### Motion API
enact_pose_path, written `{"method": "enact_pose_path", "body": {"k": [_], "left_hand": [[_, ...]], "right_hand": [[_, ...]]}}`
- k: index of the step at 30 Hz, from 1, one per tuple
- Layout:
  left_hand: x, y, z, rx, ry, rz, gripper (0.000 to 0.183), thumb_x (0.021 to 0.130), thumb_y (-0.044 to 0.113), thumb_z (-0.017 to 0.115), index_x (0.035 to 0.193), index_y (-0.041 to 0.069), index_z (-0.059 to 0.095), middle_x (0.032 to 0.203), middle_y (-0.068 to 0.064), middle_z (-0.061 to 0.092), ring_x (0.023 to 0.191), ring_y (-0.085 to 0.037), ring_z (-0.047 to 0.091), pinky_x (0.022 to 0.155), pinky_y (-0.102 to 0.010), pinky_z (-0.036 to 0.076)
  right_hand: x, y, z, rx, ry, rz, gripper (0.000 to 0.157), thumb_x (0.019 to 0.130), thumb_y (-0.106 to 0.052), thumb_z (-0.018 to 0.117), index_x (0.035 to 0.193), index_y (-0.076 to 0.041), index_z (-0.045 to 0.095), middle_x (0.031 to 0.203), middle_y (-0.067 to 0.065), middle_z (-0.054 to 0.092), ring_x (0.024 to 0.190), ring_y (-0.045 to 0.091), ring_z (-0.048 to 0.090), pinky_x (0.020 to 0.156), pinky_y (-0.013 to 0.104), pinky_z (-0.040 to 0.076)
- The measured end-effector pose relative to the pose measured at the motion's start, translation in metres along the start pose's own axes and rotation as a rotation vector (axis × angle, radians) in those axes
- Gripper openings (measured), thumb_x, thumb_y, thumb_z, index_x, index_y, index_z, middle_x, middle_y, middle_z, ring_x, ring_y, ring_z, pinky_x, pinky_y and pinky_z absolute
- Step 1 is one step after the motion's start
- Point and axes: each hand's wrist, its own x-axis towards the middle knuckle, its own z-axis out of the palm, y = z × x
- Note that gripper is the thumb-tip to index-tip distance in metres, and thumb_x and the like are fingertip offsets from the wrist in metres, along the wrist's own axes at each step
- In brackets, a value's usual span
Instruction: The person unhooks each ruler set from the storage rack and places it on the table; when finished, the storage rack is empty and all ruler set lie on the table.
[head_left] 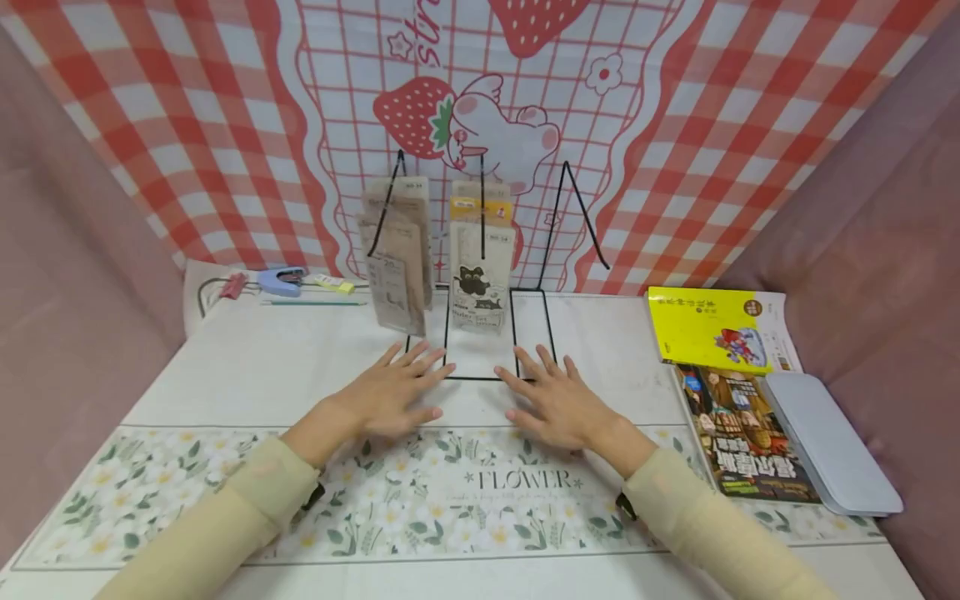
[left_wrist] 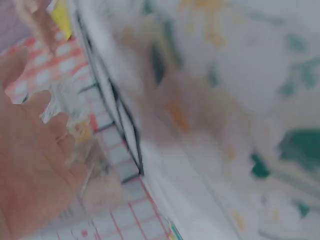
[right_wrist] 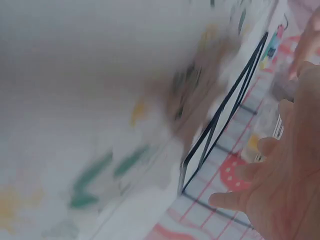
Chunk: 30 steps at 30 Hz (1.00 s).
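Both bare hands are spread over the table, palms down, in front of a black wire display rack [head_left: 480,378]. The left hand [head_left: 386,396] has its fingertips just below the left row of packets; it holds nothing. Fingers apart, the right hand [head_left: 558,404] lies near the rack's front right corner, also holding nothing. On the rack's left prong hang several clear-bagged beige packets [head_left: 396,292]. Its middle prong carries several more, the front one a packet with a black cat [head_left: 480,279] and a yellow one behind. The right prong [head_left: 588,221] is bare.
A floral strip printed FLOWER [head_left: 525,481] runs across the white table. At right lie a yellow book [head_left: 697,325], a darker book [head_left: 738,442] and a grey case [head_left: 832,442]. A blue stapler-like tool [head_left: 281,281] and pencils [head_left: 315,303] lie at back left, before a strawberry-print cloth [head_left: 630,125].
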Motion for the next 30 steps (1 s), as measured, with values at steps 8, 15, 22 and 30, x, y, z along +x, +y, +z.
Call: {"method": "enact_pose_path", "body": {"k": [8, 15, 22, 30], "left_hand": [[-0.014, -0.037, -0.046, -0.437, 0.142, -0.108, 0.065, 0.097, 0.047, 0.050, 0.151, 0.014, 0.032, 0.155, -0.013, 0.037, 0.142, -0.037, 0.038, 0.119, -0.057, 0.029], [-0.022, -0.095, -0.066, -0.658, 0.293, -0.341, 0.058, 0.099, 0.044, 0.050, 0.142, 0.007, 0.046, 0.140, -0.020, 0.055, 0.128, -0.037, 0.053, 0.106, -0.054, 0.046], [-0.007, -0.115, -0.059, -0.833, 0.524, -0.482, 0.048, 0.097, 0.032, 0.057, 0.136, 0.005, 0.051, 0.136, -0.019, 0.056, 0.128, -0.035, 0.053, 0.106, -0.052, 0.047], [0.021, -0.110, -0.059, -0.934, 0.723, -0.512, 0.057, 0.093, 0.023, 0.063, 0.143, 0.005, 0.043, 0.144, -0.017, 0.049, 0.132, -0.032, 0.048, 0.111, -0.045, 0.044]], "right_hand": [[0.020, 0.040, -0.008, 0.045, -0.043, 0.148, 0.065, 0.096, -0.065, 0.034, 0.153, -0.039, 0.018, 0.165, 0.008, 0.012, 0.150, 0.042, 0.015, 0.115, 0.073, 0.019], [0.028, 0.066, 0.000, 0.116, -0.151, 0.311, 0.072, 0.093, -0.071, 0.031, 0.154, -0.037, 0.015, 0.165, 0.014, 0.003, 0.150, 0.047, 0.004, 0.115, 0.075, 0.008], [0.025, 0.076, 0.011, 0.172, -0.178, 0.365, 0.077, 0.092, -0.072, 0.032, 0.155, -0.033, 0.012, 0.164, 0.017, 0.000, 0.149, 0.051, 0.000, 0.113, 0.078, 0.003], [0.024, 0.080, 0.015, 0.174, -0.188, 0.371, 0.078, 0.092, -0.071, 0.033, 0.155, -0.033, 0.009, 0.164, 0.016, -0.002, 0.150, 0.048, -0.002, 0.115, 0.076, 0.001]]}}
